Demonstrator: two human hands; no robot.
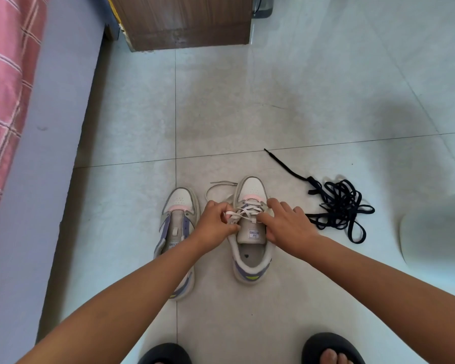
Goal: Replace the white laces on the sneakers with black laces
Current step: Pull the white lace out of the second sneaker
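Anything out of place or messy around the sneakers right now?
Only the black laces: they lie in a tangled heap on the floor right of the right sneaker and may need untangling. The left sneaker has no lace, as expected mid-job. Nothing looks damaged.

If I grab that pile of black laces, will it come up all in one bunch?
Probably floppy: the black laces lie in loose tangled loops on the floor, so most might lift together, dangling. One end trails straight out and would likely drag behind. They look light.
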